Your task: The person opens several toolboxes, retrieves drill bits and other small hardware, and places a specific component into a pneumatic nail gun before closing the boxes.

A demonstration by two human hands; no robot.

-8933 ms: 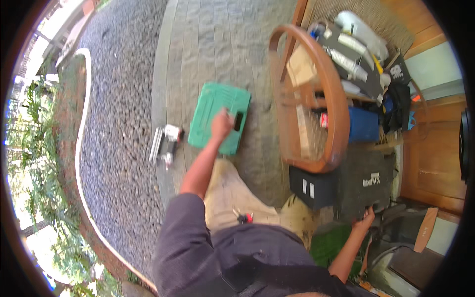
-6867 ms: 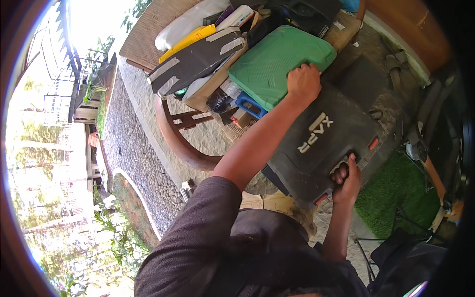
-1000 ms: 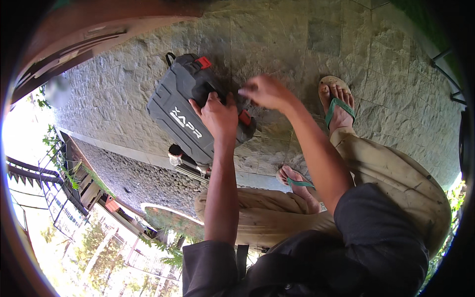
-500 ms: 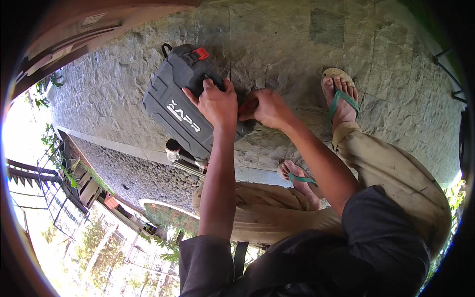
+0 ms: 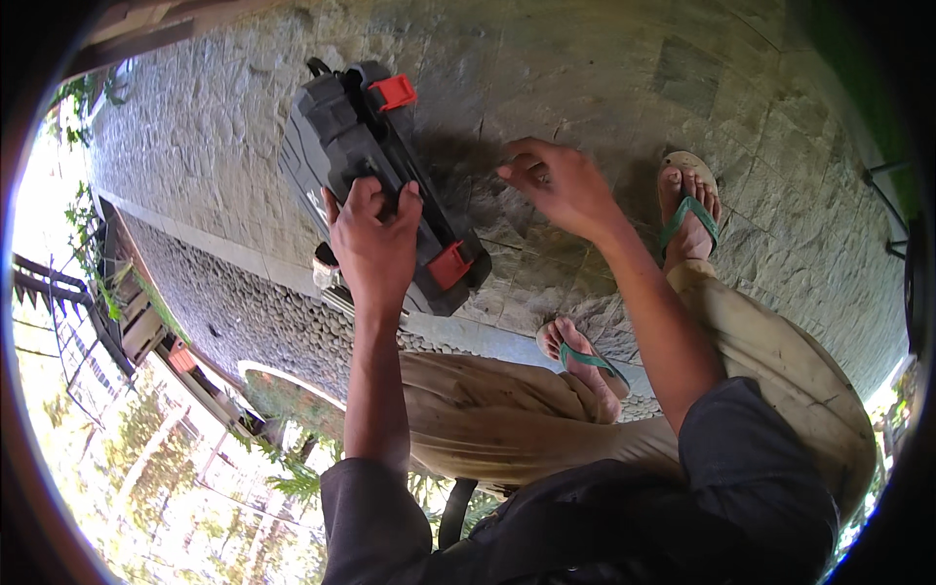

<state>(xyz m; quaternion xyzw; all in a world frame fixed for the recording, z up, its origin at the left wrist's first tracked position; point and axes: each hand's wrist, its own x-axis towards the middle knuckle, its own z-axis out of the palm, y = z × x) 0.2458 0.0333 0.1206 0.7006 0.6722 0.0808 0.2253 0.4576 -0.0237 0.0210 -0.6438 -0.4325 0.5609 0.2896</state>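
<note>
A dark grey hard plastic tool case (image 5: 336,127) rests on the stone floor, its lid slightly raised along the latch side. One red latch (image 5: 394,92) is swung outward at the far end, and another red latch (image 5: 450,264) at the near end. My left hand (image 5: 373,239) has its fingers curled onto the lid's edge near the middle, gripping the case there. To the right of the case, my right hand (image 5: 567,190) hovers over the floor, fingers bent but apart and holding nothing. What lies inside the case is hidden.
Rough stone tiles (image 5: 604,107) surround the case. A small see-through container (image 5: 325,271) stands beside its left side, partly hidden by my left hand. A pebble strip (image 5: 263,312) runs along the left. My sandalled feet are at the right, one green-strapped sandal (image 5: 690,219) farther out.
My right hand has let go of the case's near end and moved right. The near latch now shows swung out. My left hand has tilted the lid up and the case leans leftward.
</note>
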